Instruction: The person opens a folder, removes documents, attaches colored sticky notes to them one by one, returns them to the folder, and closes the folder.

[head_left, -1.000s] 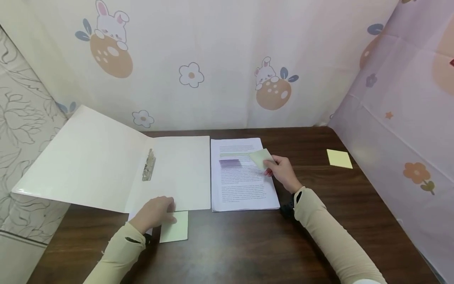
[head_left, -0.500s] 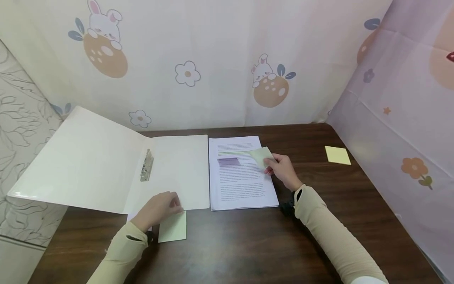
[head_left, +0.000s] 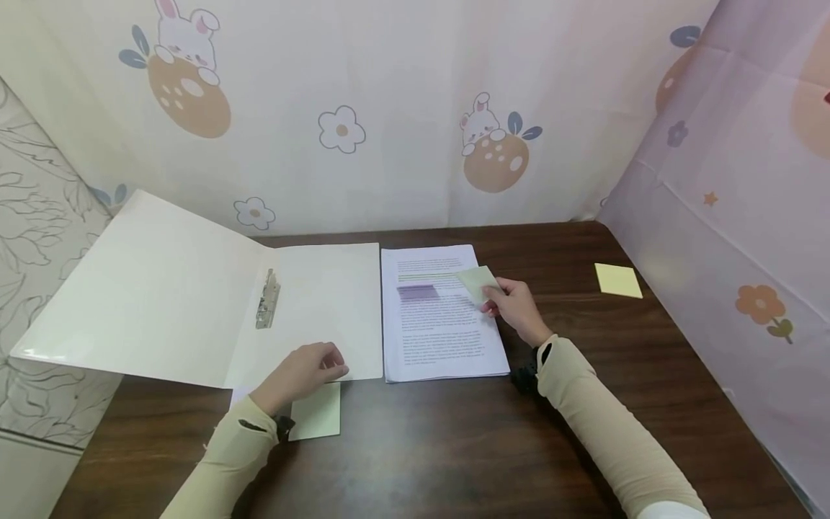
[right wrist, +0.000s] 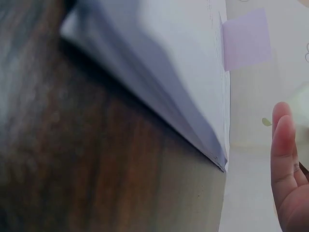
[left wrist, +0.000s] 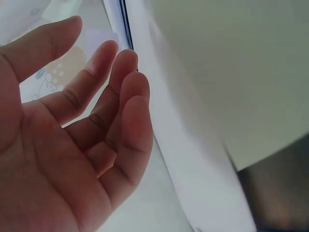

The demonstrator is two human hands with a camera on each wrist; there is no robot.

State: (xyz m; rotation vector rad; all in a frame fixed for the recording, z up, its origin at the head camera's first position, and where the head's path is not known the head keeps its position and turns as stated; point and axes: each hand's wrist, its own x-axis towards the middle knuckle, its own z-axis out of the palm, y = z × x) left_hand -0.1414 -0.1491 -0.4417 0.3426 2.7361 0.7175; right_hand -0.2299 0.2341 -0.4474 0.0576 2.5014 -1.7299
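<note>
My right hand [head_left: 516, 310] pinches a pale green sticky note [head_left: 475, 281] over the right side of a stack of printed sheets [head_left: 447, 349]. A purple sticky note [head_left: 418, 292] is on the upper part of the top sheet; in the right wrist view this purple note [right wrist: 247, 41] sticks up from the paper. My left hand [head_left: 303, 375] hovers at the lower edge of an open white binder [head_left: 324, 303], holding nothing. In the left wrist view its fingers [left wrist: 135, 130] are loosely bent. Below that hand lies a light green sticky-note pad [head_left: 318, 414], partly covered by it.
A yellow sticky-note pad [head_left: 619, 280] lies near the right edge of the dark wooden table [head_left: 415, 461]. The binder's raised cover [head_left: 143, 295] leans at the left; its metal clip [head_left: 267, 299] is near the spine. A patterned curtain [head_left: 389, 58] hangs behind.
My left hand has lifted away from the green pad, moving slightly up and to the right. My right hand keeps the green note at nearly the same place.
</note>
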